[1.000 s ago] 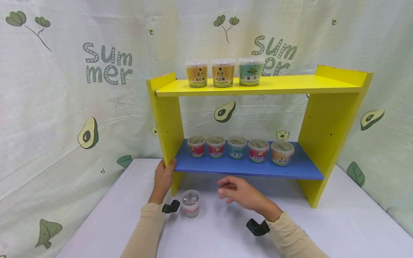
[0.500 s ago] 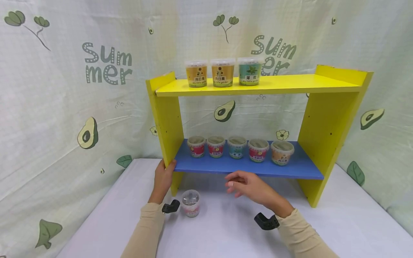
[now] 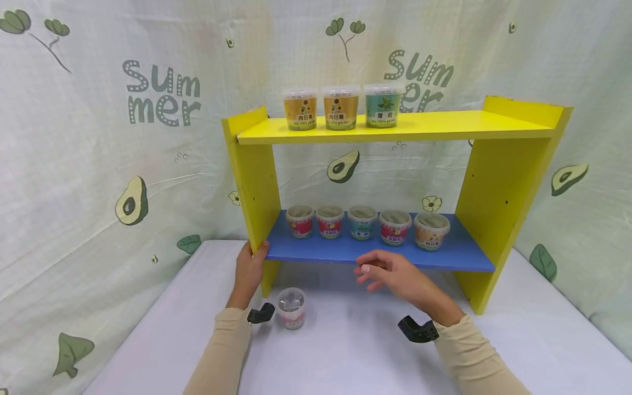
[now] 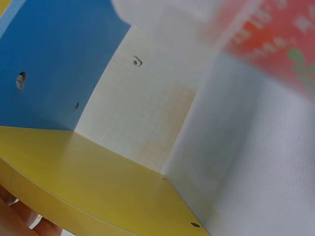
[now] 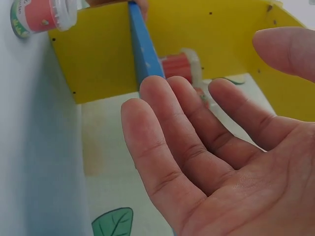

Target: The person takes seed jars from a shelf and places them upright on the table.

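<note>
My left hand (image 3: 248, 272) grips the lower left side panel (image 3: 255, 197) of a yellow and blue shelf unit. Its fingertips (image 4: 48, 227) show beyond the yellow panel edge in the left wrist view. In front of the blue board (image 3: 321, 253), my right hand (image 3: 397, 277) hovers with relaxed fingers and holds nothing. The right wrist view shows its bare palm (image 5: 246, 187) with the fingers apart. A small lidded plastic cup (image 3: 291, 315) with a pink-red label stands on the white table near my left wrist. Its label (image 4: 275, 34) appears blurred and close in the left wrist view.
Several labelled cups (image 3: 362, 225) stand in a row on the blue board. On the yellow top board (image 3: 444, 125) are two orange cups (image 3: 340, 109) and a teal one (image 3: 382, 107). A printed cloth (image 3: 148, 230) hangs behind the white table (image 3: 336, 356).
My right hand has moved to the right and slightly up along the blue board's front edge. The left hand keeps its hold on the panel. My head view has tilted slightly.
</note>
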{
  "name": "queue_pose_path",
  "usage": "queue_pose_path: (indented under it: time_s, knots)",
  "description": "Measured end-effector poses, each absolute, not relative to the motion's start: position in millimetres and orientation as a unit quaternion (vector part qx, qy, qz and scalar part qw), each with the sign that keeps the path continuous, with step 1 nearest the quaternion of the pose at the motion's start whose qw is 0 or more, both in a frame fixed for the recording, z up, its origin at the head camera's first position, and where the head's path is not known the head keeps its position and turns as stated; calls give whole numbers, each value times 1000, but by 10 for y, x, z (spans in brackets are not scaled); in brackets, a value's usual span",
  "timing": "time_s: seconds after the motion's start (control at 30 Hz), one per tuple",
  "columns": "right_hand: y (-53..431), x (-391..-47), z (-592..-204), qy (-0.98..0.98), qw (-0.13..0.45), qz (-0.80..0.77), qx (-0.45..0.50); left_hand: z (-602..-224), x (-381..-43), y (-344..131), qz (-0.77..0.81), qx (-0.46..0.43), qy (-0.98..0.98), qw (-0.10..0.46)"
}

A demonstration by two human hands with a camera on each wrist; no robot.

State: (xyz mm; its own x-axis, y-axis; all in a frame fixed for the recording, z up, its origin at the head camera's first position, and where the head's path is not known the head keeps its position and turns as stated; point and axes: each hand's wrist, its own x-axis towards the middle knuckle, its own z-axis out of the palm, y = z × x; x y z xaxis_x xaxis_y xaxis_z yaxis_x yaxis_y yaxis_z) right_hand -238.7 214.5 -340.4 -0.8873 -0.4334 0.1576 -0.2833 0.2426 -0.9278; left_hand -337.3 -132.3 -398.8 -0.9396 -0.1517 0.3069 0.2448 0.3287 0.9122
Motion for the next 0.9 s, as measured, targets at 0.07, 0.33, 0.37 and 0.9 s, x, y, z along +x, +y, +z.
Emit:
queue_pose_path:
  time_s: [0.07, 0.33, 0.37, 0.9]
  knots:
    - [2166, -2386, -3385, 786, 63, -572, -227, -3992, -3381, -1322, -578, -28, -797, 171]
    - [2252, -2373, -3321, 782, 48, -578, -228, -3999, -3424, -1328, -580, -28, -796, 170]
    - [2266, -2371, -3315, 783, 47, -577, -226, -4000, -3431, -1327, -581, -29, -796, 168]
    - [2430, -2313, -3230, 772, 31, -597, -216, -4014, -3395, -1309, -575, -28, -797, 182]
